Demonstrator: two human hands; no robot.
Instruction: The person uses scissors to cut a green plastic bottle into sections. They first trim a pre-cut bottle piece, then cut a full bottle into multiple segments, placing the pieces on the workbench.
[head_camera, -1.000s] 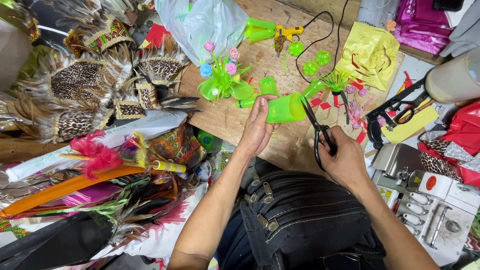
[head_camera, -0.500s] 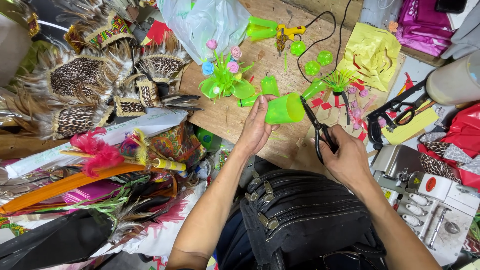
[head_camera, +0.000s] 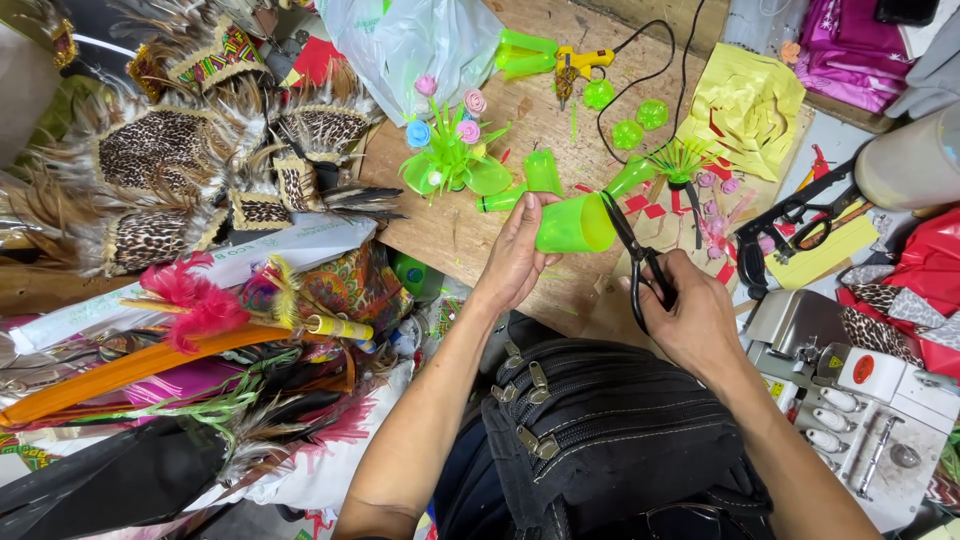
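Note:
My left hand (head_camera: 517, 252) holds a bright green plastic bottle piece (head_camera: 573, 223) over the wooden table (head_camera: 460, 232). My right hand (head_camera: 688, 315) grips black scissors (head_camera: 632, 257), whose blades are at the open rim of the green piece. Just beyond stands a green plastic flower arrangement (head_camera: 452, 160) with pink and blue foam roses. More cut green bottle parts (head_camera: 542, 170) lie behind my left hand.
Leopard-print feathered headpieces (head_camera: 170, 170) fill the left. A yellow glue gun (head_camera: 577, 64) with a black cord lies at the back. Yellow paper (head_camera: 747, 100), large black shears (head_camera: 790, 225), a clear plastic bag (head_camera: 410, 40) and a black bag (head_camera: 610, 440) on my lap surround the spot.
The green piece has turned slightly in my left hand and the scissors have shifted along its rim. Both hands stay in about the same place.

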